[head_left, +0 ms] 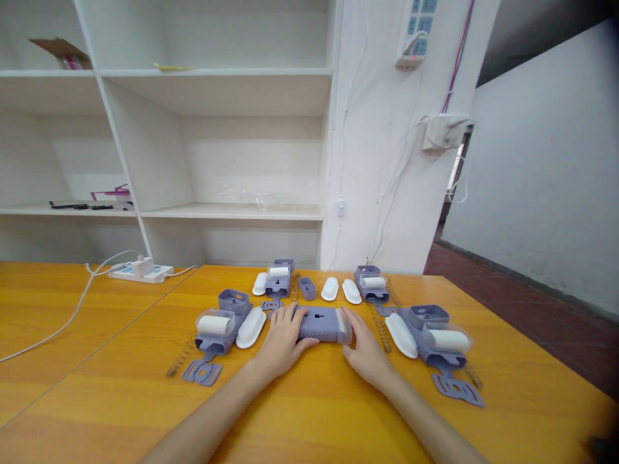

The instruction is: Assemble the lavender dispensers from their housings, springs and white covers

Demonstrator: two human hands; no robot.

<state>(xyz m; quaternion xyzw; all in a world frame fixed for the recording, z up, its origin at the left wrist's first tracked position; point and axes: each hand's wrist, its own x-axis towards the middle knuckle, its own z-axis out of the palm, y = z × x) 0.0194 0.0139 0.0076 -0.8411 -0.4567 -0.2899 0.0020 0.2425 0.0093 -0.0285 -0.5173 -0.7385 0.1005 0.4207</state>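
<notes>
Both my hands rest on a grey-purple plastic case (322, 324) with a white end piece, lying on the orange wooden table (309, 412). My left hand (283, 341) cups the case's left end, fingers curled round it. My right hand (365, 348) grips its right end by the white piece. Similar grey-purple parts lie all around: a holder with a white roller (214, 325) and white oval lid (251, 327) to the left, another roller holder (447, 339) and lid (401, 335) to the right.
More holders, white lids, metal springs (380, 322) and flat grey brackets (203, 372) sit behind and beside the hands. A white power strip (140, 272) with cable lies at the back left. White shelves stand behind the table; the table's right edge drops to a dark floor.
</notes>
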